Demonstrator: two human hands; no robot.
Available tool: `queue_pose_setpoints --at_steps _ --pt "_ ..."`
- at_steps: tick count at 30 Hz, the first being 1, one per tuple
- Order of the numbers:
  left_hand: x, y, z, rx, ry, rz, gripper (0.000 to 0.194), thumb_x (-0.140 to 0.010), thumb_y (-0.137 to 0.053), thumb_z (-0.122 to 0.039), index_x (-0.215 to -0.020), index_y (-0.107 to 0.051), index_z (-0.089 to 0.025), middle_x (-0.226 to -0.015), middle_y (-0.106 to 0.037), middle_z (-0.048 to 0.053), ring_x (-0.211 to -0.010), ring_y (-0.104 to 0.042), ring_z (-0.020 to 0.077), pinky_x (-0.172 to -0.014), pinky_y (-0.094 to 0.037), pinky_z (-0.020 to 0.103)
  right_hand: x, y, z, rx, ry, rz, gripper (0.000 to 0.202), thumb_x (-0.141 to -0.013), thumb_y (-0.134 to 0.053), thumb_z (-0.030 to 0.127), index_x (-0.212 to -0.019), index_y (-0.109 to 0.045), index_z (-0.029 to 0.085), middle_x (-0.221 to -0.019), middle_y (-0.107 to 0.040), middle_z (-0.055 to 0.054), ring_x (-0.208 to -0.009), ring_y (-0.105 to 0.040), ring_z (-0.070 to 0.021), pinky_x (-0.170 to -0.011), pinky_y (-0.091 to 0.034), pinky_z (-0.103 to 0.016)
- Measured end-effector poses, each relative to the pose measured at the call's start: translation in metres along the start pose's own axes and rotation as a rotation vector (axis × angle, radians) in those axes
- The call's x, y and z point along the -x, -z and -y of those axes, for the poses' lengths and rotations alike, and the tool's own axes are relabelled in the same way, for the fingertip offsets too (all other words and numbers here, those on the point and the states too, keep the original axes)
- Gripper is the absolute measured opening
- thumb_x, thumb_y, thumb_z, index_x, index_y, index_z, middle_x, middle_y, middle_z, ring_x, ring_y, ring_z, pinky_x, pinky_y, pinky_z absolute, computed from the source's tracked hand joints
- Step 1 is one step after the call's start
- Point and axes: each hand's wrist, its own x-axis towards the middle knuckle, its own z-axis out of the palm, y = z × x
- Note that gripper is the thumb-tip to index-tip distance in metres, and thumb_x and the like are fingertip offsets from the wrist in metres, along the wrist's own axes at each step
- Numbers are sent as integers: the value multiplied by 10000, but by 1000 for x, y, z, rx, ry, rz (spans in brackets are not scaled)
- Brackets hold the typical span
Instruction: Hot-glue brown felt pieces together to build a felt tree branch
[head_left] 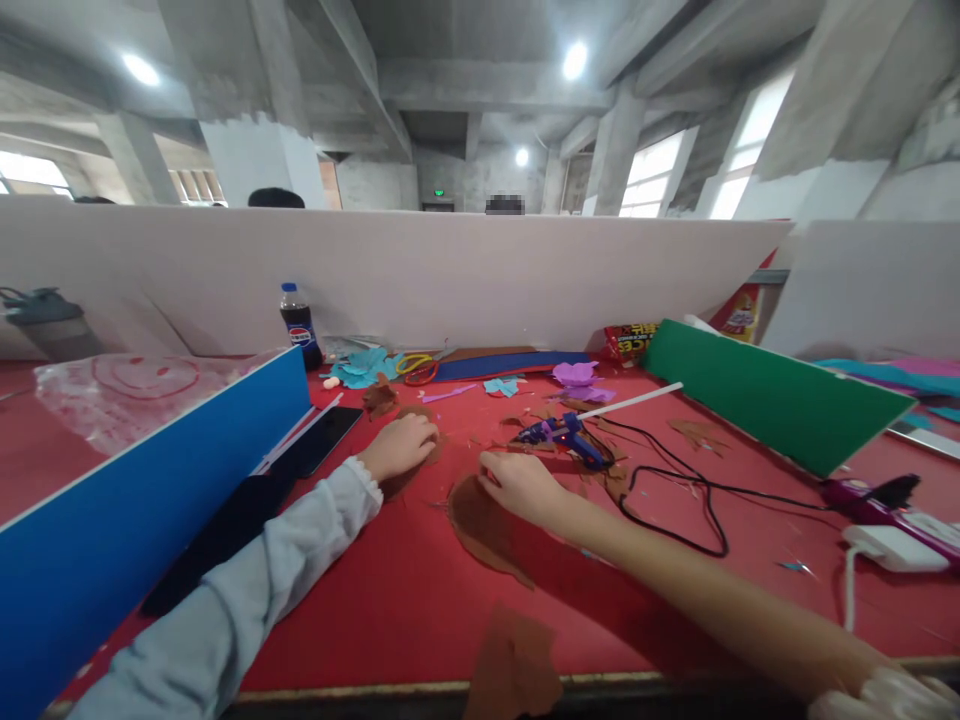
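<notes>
My left hand (401,447) has its fingers curled down on a brown paper piece (409,480), much of which it covers. To its right, my right hand (521,487) pinches the upper edge of a larger, rounded brown paper piece (480,528) lying flat on the red tabletop (420,600). Just beyond my right hand lies a blue and purple glue gun (574,437), a white glue stick (637,400) jutting from its back. A loose brown scrap (514,660) hangs over the near table edge.
A blue board (165,450) stands at left beside a dark phone (328,440); a green board (772,395) stands at right. Scissors (420,368), a cola bottle (300,325) and crepe flowers (577,375) sit toward the back. The black cord (675,478) loops to a power strip (892,520).
</notes>
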Motion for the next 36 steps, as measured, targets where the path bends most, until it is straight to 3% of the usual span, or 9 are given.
queue_pose_setpoints --at_steps 7,12,25,31,36 --pt "-59 -16 -27 -55 65 0 203 -841 -468 -268 -948 -615 -178 -965 -621 97 -941 -565 219 -766 -438 315 5 -6 -2 -46 24 -11 105 -864 -426 226 -890 -526 206 -888 -665 -32 -799 -612 -165 -591 -321 -232" --pt "-82 -23 -40 -105 128 63 269 -865 -495 -308 -1062 -553 -133 -1072 -568 96 -959 -554 199 -815 -470 383 6 -9 0 -41 34 3 126 -880 -405 253 -893 -522 207 -900 -660 -35 -815 -610 -164 -579 -319 -232" --pt "-99 -21 -48 -169 111 222 326 -859 -512 -312 -1126 -510 -125 -1122 -537 99 -958 -553 193 -807 -484 387 10 -4 3 -49 69 -8 152 -891 -386 255 -877 -527 199 -876 -636 -38 -786 -582 -151 -541 -282 -234" --pt "-102 -15 -32 -147 84 294 317 -863 -505 -313 -1127 -510 -139 -1124 -536 91 -958 -553 190 -805 -485 388 11 -5 2 -38 94 -57 133 -889 -395 252 -874 -518 204 -858 -626 -21 -762 -575 -144 -514 -253 -246" --pt "-97 -3 -19 -119 85 281 324 -863 -504 -318 -1137 -501 -144 -1129 -533 85 -960 -552 190 -804 -487 395 12 -5 2 -33 101 -51 125 -884 -405 240 -868 -521 197 -842 -613 -24 -735 -560 -138 -510 -253 -241"
